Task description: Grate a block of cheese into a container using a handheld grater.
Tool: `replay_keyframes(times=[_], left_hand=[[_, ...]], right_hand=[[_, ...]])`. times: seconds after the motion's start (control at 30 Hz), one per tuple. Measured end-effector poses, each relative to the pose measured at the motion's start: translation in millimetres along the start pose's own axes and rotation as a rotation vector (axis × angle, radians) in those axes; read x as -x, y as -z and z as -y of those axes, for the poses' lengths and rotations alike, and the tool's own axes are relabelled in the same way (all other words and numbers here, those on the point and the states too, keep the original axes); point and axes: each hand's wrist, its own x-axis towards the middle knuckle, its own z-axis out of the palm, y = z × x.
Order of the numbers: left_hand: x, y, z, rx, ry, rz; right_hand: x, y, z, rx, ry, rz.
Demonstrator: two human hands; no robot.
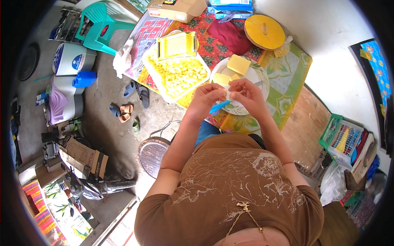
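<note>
My left hand (209, 97) and my right hand (247, 95) meet over a white plate with a green leafy rim (265, 95). The fingertips of both pinch close together around a small pale piece, too small to name. Below my hands lies a knife, its blue handle (219, 106) towards my left and its blade tip (259, 83) showing beyond my right fingers. A yellow block, likely cheese (239, 65), rests on the far side of the plate. Smaller yellow pieces (221, 79) lie nearer my fingers, partly hidden by them.
Left of the plate, a white tray (167, 97) holds many yellow cubes (184, 75), with a framed slicer (177, 45) across its far end. Behind are a maroon cloth (229, 37), a round yellow lid (264, 32) and a cardboard box (177, 9). A round stool (154, 155) stands at my left.
</note>
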Motion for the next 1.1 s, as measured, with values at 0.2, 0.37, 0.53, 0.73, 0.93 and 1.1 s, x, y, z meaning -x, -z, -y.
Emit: replay_keyframes(times=[0.2, 0.37, 0.53, 0.73, 0.93, 1.1], left_hand=[[-6, 40, -2, 0.064, -0.129, -0.241], [-1, 70, 13, 0.04, -0.08, -0.355], [4, 79, 32, 0.146, 0.007, -0.373], [5, 89, 45, 0.151, 0.057, -0.388], [4, 95, 54, 0.125, 0.096, -0.368], [5, 88, 60, 0.125, 0.114, -0.352]], right_hand=[[-24, 5, -79, 0.486, -0.027, -0.103], [-23, -15, -125, 0.939, 0.141, 0.087], [-22, -37, -137, 1.111, 0.219, -0.003], [-26, -36, -134, 1.057, 0.118, 0.001], [-36, -37, -141, 0.928, 0.022, -0.052], [-41, -39, -139, 0.928, 0.084, -0.057]])
